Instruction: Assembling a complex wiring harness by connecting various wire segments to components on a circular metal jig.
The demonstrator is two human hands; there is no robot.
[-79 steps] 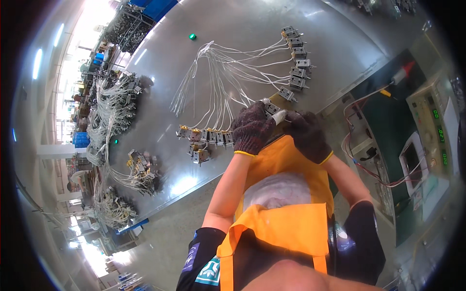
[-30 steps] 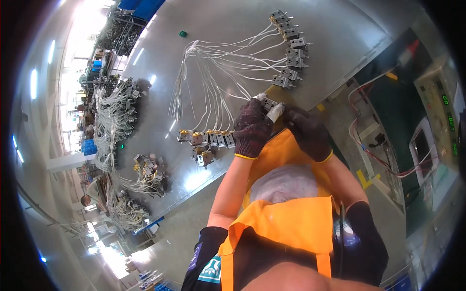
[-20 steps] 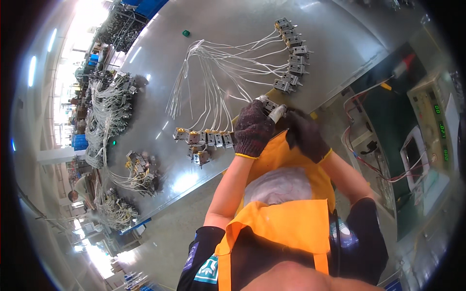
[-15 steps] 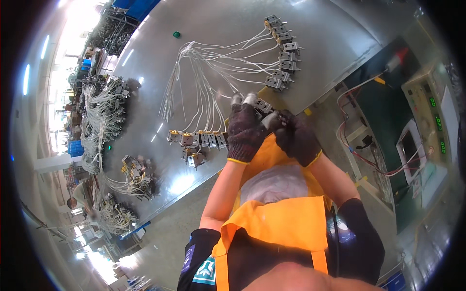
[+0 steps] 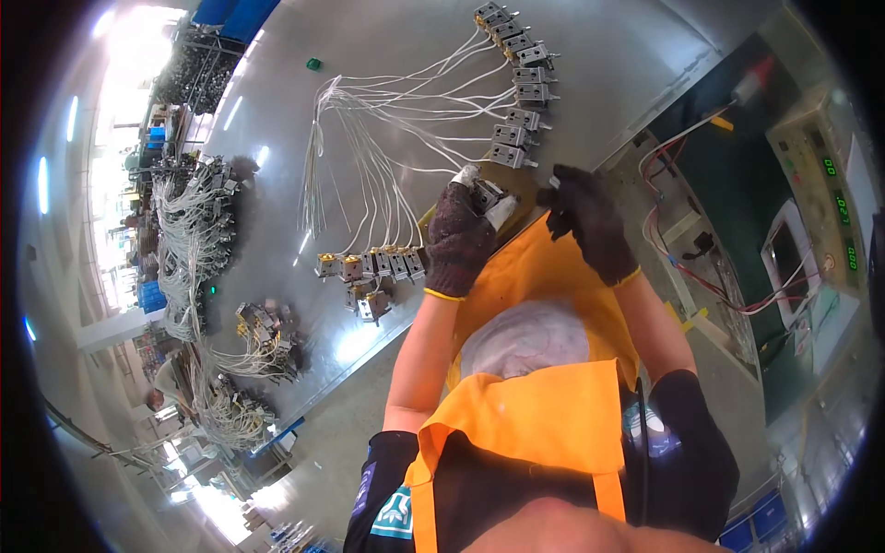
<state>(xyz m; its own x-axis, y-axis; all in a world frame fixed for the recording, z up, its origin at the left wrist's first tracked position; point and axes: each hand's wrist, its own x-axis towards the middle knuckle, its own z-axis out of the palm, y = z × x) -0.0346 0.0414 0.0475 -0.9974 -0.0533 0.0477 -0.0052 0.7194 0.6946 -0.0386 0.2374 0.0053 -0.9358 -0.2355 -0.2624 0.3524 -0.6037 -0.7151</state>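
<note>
Head view caught the gloved left hand [image 5: 461, 232] pinching a small metal block [image 5: 486, 195] by the near edge of the counter [image 5: 618, 55], long axis apparently slanting from upper left to lower right, ends partly hidden by thumb and fingers. Apart, the right hand [image 5: 592, 221] curled; whether it held anything, I couldn't tell.

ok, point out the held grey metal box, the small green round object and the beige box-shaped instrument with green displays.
Held grey metal box [image 5: 488, 193]: head view, visible face.
Small green round object [image 5: 313, 64]: head view, its middle.
Beige box-shaped instrument [image 5: 819, 192]: head view, front panel.
</note>
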